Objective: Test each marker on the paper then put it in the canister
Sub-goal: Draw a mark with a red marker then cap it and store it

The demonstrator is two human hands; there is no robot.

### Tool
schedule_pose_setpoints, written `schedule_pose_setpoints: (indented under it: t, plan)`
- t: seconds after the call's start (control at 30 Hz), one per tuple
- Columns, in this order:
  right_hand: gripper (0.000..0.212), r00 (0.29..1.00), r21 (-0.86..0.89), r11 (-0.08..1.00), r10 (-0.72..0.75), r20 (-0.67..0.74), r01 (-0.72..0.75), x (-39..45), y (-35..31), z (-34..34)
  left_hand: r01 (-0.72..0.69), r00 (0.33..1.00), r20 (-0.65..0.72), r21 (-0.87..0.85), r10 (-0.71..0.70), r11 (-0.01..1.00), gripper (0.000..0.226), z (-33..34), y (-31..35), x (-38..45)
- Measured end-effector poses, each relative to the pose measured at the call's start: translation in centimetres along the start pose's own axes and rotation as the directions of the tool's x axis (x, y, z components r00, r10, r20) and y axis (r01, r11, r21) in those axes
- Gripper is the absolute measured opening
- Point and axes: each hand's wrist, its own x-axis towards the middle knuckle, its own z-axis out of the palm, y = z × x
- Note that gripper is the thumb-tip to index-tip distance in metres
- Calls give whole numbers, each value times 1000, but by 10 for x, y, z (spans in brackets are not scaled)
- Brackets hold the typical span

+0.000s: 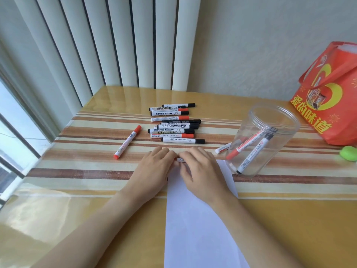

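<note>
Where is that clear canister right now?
The clear canister stands on the table's right side, beside the orange bag, just right of the paper.

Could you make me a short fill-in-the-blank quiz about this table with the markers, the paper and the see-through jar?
1. The clear plastic canister already holds ____ markers.
2. Both hands, left hand and right hand, hold one marker over the far end of the white ____ sheet.
3. The lone marker with red ends lies to the ____ of the pile of markers.
4. The orange-red bag stands at the table's ____ edge.

Missing words: two; paper; left; right
</note>
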Motion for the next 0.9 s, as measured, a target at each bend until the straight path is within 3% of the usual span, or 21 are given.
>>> schedule_pose_setpoints:
  t: [0.1, 0.27, 0.6, 0.9]
  plan:
    - [26, 999, -27, 999, -26, 22, 26, -2, -2, -1, 28, 999, 23, -59, -27, 998, 38, -3, -3, -1]
    - [37, 999, -92, 995, -32, 22, 34, -5, -4, 0, 58, 998, 29, -146, -55, 988, 41, 2, -4, -2]
    - [47, 996, 53, 999, -4, 84, -1, -3, -7, -10, 0, 999, -52, -180, -10, 984, 41, -1, -4, -2]
    - [35, 1000, -19, 1000, 10, 13, -10, -2, -6, -20, -16, 990, -140, -50, 9, 999, 35, -10, -4, -1]
